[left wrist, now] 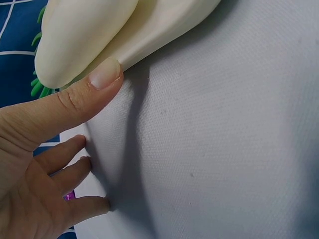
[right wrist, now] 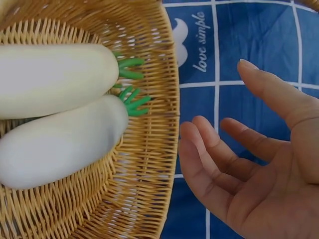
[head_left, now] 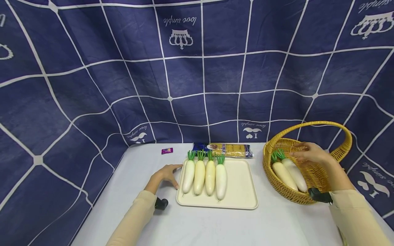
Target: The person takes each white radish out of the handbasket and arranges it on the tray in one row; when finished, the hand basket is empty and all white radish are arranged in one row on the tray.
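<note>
Several white radishes (head_left: 199,177) with green tops lie side by side on the left part of a cream tray (head_left: 240,184). My left hand (head_left: 166,175) is at the tray's left edge, its thumb against the rim and its fingers spread; in the left wrist view the thumb (left wrist: 104,74) shows beside the tray edge. Two more white radishes (right wrist: 55,144) lie in a yellow wicker basket (right wrist: 149,164) on the right. Above the basket, beside those radishes, my right hand (head_left: 312,153) holds nothing, its fingers loosely bent and apart in the right wrist view.
A pack of pasta (head_left: 231,150) lies behind the tray. A small purple packet (head_left: 167,150) is at the back left of the white table (head_left: 191,229). The basket's tall handle (head_left: 307,123) arches over it. A blue checked cloth (head_left: 215,75) hangs behind.
</note>
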`<state>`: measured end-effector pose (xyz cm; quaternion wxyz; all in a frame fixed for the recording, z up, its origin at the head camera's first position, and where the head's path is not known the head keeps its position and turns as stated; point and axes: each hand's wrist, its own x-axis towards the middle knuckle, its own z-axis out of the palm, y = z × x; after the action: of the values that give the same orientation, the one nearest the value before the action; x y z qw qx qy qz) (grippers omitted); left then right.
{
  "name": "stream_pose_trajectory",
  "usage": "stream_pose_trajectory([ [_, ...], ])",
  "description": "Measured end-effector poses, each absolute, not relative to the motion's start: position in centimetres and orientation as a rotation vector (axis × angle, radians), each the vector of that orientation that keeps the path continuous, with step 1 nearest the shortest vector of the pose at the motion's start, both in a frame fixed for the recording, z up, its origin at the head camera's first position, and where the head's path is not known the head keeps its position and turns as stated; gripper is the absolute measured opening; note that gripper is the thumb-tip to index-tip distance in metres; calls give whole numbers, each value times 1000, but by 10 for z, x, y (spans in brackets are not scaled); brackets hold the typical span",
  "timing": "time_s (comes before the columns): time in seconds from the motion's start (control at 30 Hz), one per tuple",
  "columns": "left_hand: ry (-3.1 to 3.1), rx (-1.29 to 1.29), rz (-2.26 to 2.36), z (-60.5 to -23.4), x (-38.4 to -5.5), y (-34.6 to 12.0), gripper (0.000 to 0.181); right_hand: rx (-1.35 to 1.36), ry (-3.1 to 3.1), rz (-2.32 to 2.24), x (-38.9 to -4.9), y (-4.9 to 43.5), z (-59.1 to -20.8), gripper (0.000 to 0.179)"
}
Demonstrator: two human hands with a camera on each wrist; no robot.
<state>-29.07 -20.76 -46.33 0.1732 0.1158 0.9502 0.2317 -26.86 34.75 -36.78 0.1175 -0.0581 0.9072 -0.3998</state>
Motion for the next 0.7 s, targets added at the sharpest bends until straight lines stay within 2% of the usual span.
stream_pose_trajectory([
  [0.3, 2689, 328, 656, -462, -291, -207, 102, -70, 2660, -1086, -282, 351, -370, 80],
  [0.7, 2691, 320, 654, -462, -291, -207, 102, -24, 2486, -1039, -294, 362, -392, 84],
])
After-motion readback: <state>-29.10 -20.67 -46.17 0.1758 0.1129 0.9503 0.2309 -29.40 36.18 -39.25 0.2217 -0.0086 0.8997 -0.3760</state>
